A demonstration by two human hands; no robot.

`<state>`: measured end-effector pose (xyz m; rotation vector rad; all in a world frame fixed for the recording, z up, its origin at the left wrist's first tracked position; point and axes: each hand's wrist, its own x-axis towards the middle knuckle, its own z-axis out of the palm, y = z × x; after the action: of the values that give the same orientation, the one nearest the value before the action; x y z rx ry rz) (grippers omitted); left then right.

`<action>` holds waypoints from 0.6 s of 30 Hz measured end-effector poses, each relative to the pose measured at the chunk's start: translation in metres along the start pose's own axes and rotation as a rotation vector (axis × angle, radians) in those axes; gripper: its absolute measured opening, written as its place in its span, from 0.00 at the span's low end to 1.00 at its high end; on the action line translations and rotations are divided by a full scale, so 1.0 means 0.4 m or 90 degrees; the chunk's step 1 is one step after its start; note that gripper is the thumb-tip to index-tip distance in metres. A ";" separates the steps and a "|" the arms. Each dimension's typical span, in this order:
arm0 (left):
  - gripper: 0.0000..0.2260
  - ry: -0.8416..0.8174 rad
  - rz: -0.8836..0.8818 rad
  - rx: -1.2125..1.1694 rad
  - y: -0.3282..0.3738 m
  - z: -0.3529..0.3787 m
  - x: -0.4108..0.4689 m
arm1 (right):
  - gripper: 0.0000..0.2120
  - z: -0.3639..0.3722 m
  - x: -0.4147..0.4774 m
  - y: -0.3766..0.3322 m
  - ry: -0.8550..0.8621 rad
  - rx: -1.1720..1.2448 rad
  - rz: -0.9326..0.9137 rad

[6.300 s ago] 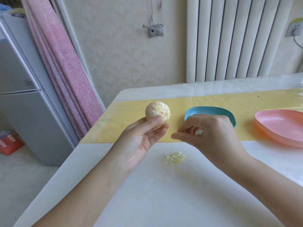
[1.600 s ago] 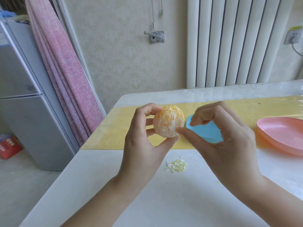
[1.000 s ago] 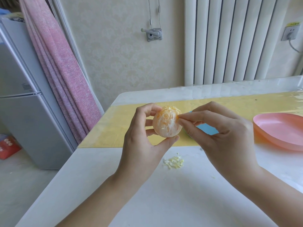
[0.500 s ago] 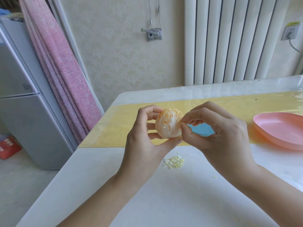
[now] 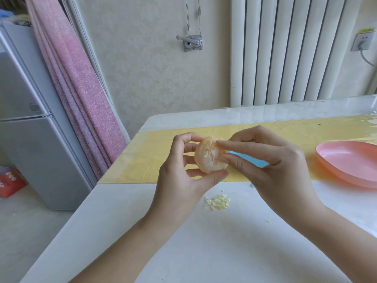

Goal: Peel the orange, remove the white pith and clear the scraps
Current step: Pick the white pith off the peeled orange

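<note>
On the bench nearest you, a pile of pith scraps waits uncleared. Above it your left grip curls round the orange, peeled but pith-streaked, and your right grip pinches its upper side. Beyond, the wall socket's yellow label is unreadable.
</note>
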<state>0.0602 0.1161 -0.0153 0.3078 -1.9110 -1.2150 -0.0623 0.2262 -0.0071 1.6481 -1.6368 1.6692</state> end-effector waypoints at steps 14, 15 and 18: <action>0.26 0.009 -0.024 0.002 -0.002 0.004 -0.002 | 0.05 0.005 0.001 0.008 0.000 -0.106 -0.022; 0.26 0.010 -0.024 0.006 -0.003 0.003 -0.002 | 0.05 0.005 0.001 0.008 -0.003 -0.110 -0.021; 0.26 0.013 -0.027 0.012 -0.005 0.003 0.000 | 0.04 0.007 0.001 0.006 -0.010 -0.121 -0.030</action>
<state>0.0590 0.1158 -0.0174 0.3711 -1.9079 -1.2163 -0.0631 0.2231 -0.0090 1.5981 -1.6934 1.4339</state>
